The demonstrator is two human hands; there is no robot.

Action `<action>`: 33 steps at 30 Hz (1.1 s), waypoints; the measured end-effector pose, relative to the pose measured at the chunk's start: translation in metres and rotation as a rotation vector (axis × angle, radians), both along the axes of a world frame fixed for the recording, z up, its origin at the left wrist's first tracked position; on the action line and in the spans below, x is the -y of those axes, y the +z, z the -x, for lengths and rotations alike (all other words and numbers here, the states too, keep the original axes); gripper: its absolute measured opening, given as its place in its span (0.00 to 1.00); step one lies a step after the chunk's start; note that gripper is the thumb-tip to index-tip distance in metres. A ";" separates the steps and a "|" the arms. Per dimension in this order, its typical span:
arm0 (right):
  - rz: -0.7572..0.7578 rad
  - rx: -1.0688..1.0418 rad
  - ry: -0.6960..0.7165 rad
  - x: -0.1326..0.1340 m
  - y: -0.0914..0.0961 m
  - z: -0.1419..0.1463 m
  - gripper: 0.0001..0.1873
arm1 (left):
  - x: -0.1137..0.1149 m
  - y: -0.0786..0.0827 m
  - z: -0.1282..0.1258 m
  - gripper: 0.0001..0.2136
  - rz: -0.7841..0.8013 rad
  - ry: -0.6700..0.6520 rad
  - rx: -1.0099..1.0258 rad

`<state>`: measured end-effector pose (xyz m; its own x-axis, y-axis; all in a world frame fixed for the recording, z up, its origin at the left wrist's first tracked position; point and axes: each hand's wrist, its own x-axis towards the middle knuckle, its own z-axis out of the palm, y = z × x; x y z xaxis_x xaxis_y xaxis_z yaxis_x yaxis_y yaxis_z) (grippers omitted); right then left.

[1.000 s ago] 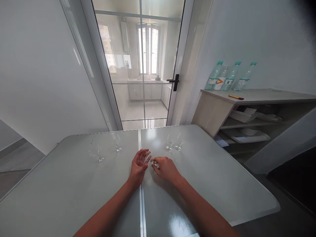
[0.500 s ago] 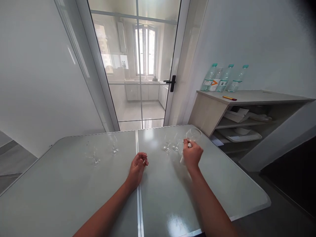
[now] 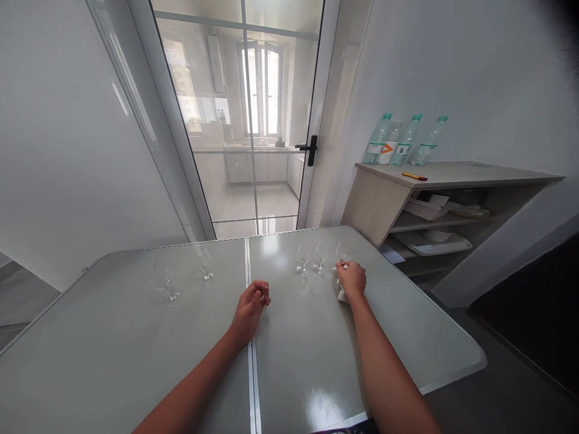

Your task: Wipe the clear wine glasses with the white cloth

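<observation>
My right hand (image 3: 351,279) is closed around a crumpled white cloth (image 3: 342,294), which hangs below the fingers. Its fingertips are at the stem of a clear wine glass (image 3: 344,249) standing upright near the table's far right; whether they still grip the stem I cannot tell. To its left two more stemmed glasses, one (image 3: 319,256) and another (image 3: 303,259), stand in a row. Near the table's middle seam, my left hand (image 3: 251,301) rests with loosely curled fingers and holds nothing. Farther left are two other stemmed glasses, one (image 3: 206,265) and one (image 3: 170,289).
The pale table (image 3: 289,361) has a metal seam. Beyond it is a glass door (image 3: 253,120) with a black handle (image 3: 311,149). At right, a shelf unit (image 3: 384,193) bears several green-capped bottles (image 3: 407,141) and an orange-yellow stick-like object (image 3: 414,176).
The wine glass at my right hand was raised and tilted with its bowl toward the camera; now it stands lower, in line with the other two. My left hand has hardly moved.
</observation>
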<state>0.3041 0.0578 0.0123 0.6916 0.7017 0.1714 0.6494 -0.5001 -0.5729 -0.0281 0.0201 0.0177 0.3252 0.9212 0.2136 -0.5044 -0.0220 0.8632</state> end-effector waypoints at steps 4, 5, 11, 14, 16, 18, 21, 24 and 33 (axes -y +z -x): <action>0.025 -0.014 -0.006 -0.004 -0.003 0.003 0.20 | 0.001 0.002 0.000 0.15 0.007 -0.011 -0.013; 0.031 -0.018 -0.007 -0.005 -0.004 0.003 0.20 | 0.001 0.002 -0.001 0.15 0.006 -0.010 -0.016; 0.067 -0.042 -0.002 -0.008 -0.004 0.003 0.20 | 0.002 0.001 -0.002 0.14 -0.004 -0.003 -0.004; 0.077 -0.042 0.004 -0.007 -0.001 0.004 0.18 | 0.001 0.000 -0.002 0.13 -0.002 -0.011 0.006; 0.078 -0.033 0.000 -0.005 0.003 0.004 0.19 | 0.001 -0.001 -0.002 0.13 0.001 -0.007 0.017; 0.083 -0.018 -0.029 0.001 0.009 0.005 0.21 | 0.001 -0.002 -0.003 0.13 0.003 -0.004 0.030; 0.116 0.000 -0.084 0.014 0.023 0.012 0.22 | 0.000 -0.002 -0.003 0.13 0.027 0.007 0.058; -0.059 0.126 -0.120 0.030 0.043 0.034 0.13 | -0.001 -0.001 -0.003 0.13 0.088 0.045 0.111; -0.435 0.099 0.898 0.031 0.114 0.232 0.16 | -0.017 -0.012 0.004 0.10 0.290 0.217 0.318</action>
